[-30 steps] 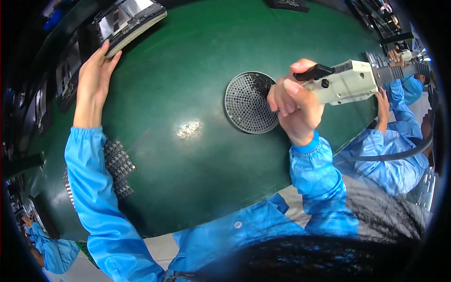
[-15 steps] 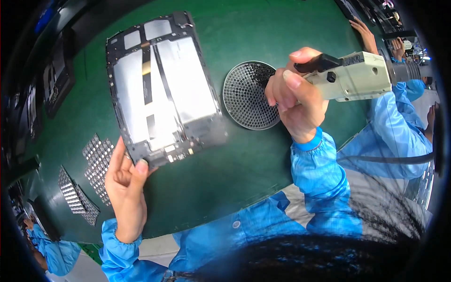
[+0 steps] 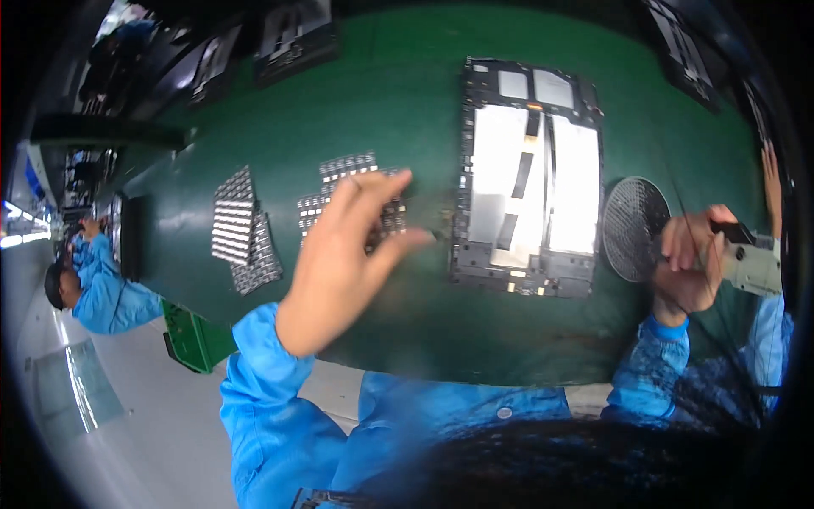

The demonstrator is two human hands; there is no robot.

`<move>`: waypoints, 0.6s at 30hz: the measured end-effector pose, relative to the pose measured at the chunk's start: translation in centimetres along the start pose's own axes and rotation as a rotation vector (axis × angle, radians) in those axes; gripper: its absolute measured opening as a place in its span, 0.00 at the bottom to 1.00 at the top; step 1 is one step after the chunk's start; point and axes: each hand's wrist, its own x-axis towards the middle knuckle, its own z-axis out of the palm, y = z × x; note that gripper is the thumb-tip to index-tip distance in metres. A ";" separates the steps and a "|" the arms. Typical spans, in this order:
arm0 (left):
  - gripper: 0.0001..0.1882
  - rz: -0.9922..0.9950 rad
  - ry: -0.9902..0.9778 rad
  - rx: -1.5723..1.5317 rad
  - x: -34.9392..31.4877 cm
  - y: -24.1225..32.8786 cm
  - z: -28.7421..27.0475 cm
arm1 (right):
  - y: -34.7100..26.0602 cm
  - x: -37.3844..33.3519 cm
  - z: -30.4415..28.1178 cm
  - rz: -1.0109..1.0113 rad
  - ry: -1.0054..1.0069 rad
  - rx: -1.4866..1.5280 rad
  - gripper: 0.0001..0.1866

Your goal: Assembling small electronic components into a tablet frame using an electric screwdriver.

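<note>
An opened tablet (image 3: 577,178) with silver battery panels and a black frame lies on the green table. To its left my left hand (image 3: 331,263) hovers with thumb and fingers apart, holding nothing. Beneath that hand, partly covered, are sheets of small metallic parts (image 3: 348,163); further left, more such sheets (image 3: 233,216) overlap. On the right my right hand (image 3: 691,267) has its fingers curled around a cream-coloured electric screwdriver (image 3: 755,263) with a black lever. Its fingertips are beside a round dimpled tray (image 3: 623,229) with small dark screws in it. The screwdriver's tip is hidden.
More dark device frames (image 3: 292,38) stand along the far edge, with another one (image 3: 682,51) at the far right. A green crate (image 3: 195,335) is below the table's left end. A co-worker in blue (image 3: 110,280) sits at the left; another person's hand (image 3: 772,182) shows at right.
The view has swung left. The tablet, tilted up in my left hand before, now lies on the table, and that hand has let go and moved left over the sheets. My right hand keeps the screwdriver.
</note>
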 end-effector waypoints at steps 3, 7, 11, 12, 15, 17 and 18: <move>0.30 0.074 0.111 0.170 1.7 -3.3 -2.2 | -0.1 0.1 -0.5 -0.022 -0.011 0.069 0.18; 0.31 0.170 -0.024 0.239 2.2 -4.9 -3.3 | 0.0 0.4 0.1 -0.042 -0.025 0.059 0.17; 0.30 0.209 -0.038 0.198 2.8 -4.6 -2.3 | 0.2 0.4 0.7 -0.065 -0.046 0.030 0.18; 0.31 0.251 -0.046 0.207 3.2 -5.0 -2.3 | 0.2 0.3 0.7 -0.073 -0.041 0.018 0.18; 0.34 0.168 0.079 0.152 3.9 -5.2 -2.9 | 0.3 -0.1 0.8 -0.081 -0.026 -0.002 0.18; 0.34 0.166 0.090 0.211 3.5 -5.9 -3.3 | 0.2 -0.1 1.0 -0.081 -0.012 -0.006 0.19; 0.34 0.158 0.068 0.210 3.4 -6.2 -3.1 | 0.1 -0.1 1.0 -0.077 0.002 -0.009 0.19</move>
